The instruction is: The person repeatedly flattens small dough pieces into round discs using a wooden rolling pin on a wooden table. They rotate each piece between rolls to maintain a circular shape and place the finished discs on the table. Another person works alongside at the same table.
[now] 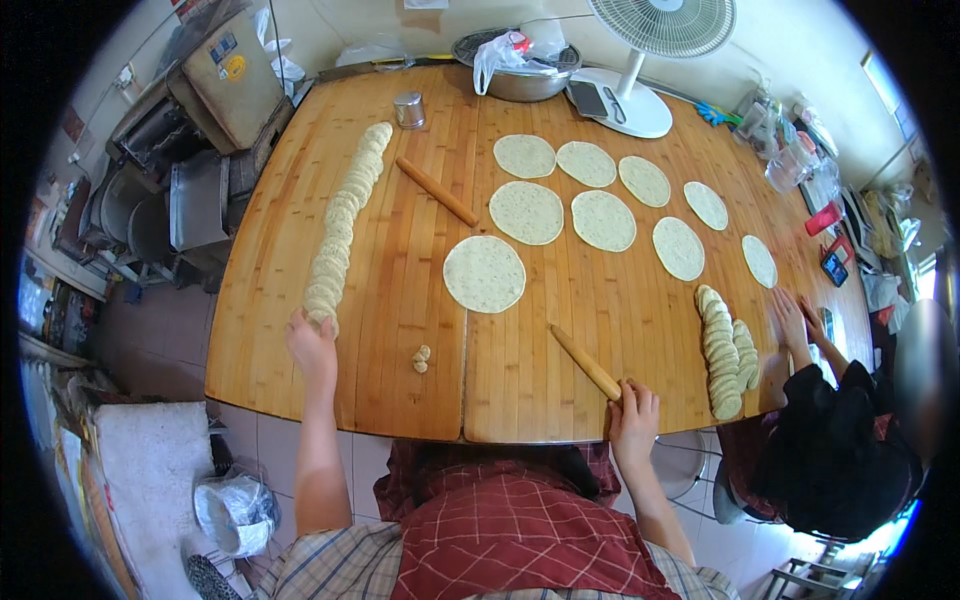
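Observation:
My left hand (311, 341) is at the near end of a long row of overlapping dough discs (335, 232), with thumb and fingers around the end disc. The rest of the row runs away from me along the left of the wooden table. My right hand (634, 418) grips the near end of a light wooden rolling pin (585, 361), which lies slanted on the tabletop. Between my hands are a few small dough bits (421, 358). Beyond them lies a thin, flat, speckled dough round (484, 274), with several more rounds (526, 213) spread behind and to the right.
A darker rolling pin (436, 191) and a metal tin (409, 110) lie farther back. A metal bowl (525, 84) and a white fan (628, 97) stand at the rear. At right, a co-worker's hands (792, 319) rest near shorter dough stacks (720, 352).

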`<control>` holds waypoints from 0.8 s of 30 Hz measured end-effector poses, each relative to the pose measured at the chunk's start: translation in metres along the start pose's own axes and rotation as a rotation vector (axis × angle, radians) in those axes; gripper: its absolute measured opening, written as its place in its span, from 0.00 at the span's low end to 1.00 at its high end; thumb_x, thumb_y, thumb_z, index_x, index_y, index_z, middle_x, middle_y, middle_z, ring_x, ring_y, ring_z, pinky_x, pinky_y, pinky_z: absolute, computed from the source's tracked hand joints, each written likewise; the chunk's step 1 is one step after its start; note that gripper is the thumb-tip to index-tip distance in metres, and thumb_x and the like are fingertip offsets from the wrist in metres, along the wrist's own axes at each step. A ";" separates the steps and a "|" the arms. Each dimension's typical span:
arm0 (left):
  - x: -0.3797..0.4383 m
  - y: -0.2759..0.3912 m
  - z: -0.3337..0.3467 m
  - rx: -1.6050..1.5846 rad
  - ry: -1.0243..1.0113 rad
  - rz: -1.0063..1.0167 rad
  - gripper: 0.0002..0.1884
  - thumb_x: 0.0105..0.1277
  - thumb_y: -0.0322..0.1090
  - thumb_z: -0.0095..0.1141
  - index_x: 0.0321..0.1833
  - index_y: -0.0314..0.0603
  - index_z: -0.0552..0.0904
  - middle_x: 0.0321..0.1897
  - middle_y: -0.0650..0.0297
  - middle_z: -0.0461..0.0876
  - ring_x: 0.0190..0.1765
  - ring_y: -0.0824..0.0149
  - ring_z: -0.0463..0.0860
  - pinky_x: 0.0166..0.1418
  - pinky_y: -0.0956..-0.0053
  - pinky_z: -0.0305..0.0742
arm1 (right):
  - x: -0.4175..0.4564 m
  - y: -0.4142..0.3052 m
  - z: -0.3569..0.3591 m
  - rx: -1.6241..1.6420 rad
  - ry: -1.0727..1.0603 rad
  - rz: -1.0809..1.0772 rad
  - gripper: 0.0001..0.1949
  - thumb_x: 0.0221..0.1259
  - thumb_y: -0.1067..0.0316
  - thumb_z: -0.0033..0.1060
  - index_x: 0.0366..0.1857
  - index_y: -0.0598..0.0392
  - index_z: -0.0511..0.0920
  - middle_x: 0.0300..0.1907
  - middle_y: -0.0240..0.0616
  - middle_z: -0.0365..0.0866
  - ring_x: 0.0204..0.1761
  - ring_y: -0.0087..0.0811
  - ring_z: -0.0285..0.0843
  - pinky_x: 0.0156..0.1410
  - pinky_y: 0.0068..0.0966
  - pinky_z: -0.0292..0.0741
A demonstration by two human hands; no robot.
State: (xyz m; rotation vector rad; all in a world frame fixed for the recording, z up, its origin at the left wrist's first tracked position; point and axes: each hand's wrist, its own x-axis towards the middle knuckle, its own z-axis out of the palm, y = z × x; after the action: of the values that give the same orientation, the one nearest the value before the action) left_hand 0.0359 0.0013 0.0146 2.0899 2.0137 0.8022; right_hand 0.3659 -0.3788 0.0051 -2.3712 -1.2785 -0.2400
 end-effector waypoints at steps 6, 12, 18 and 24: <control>-0.011 0.011 -0.007 -0.222 -0.100 -0.099 0.11 0.57 0.30 0.72 0.40 0.35 0.84 0.39 0.51 0.84 0.44 0.50 0.83 0.48 0.57 0.76 | 0.008 0.004 0.007 -0.064 0.077 0.111 0.19 0.57 0.71 0.67 0.55 0.57 0.80 0.49 0.44 0.77 0.51 0.47 0.74 0.54 0.42 0.74; -0.106 0.115 -0.004 -0.727 -0.543 0.072 0.14 0.60 0.35 0.72 0.43 0.35 0.84 0.36 0.57 0.86 0.38 0.65 0.84 0.44 0.67 0.78 | 0.014 0.011 0.009 -0.028 0.088 0.084 0.20 0.57 0.71 0.67 0.55 0.57 0.80 0.48 0.44 0.76 0.50 0.47 0.75 0.54 0.42 0.75; -0.148 0.170 0.031 -0.475 -0.525 0.589 0.30 0.66 0.39 0.68 0.65 0.31 0.73 0.61 0.45 0.79 0.65 0.49 0.78 0.66 0.57 0.74 | 0.018 0.014 0.012 -0.066 0.098 0.064 0.19 0.58 0.69 0.67 0.55 0.56 0.80 0.48 0.43 0.77 0.50 0.46 0.75 0.54 0.41 0.75; -0.112 0.151 0.068 -0.001 -0.478 0.722 0.41 0.74 0.49 0.55 0.78 0.24 0.56 0.82 0.42 0.46 0.83 0.48 0.49 0.81 0.37 0.40 | 0.017 0.013 0.015 -0.059 0.122 0.070 0.19 0.58 0.69 0.66 0.55 0.55 0.80 0.48 0.44 0.77 0.51 0.46 0.75 0.53 0.41 0.75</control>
State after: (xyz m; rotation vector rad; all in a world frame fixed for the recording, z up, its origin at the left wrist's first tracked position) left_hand 0.2046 -0.1032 -0.0077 2.6971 1.0176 0.3044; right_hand 0.3851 -0.3654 -0.0057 -2.4049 -1.1446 -0.3995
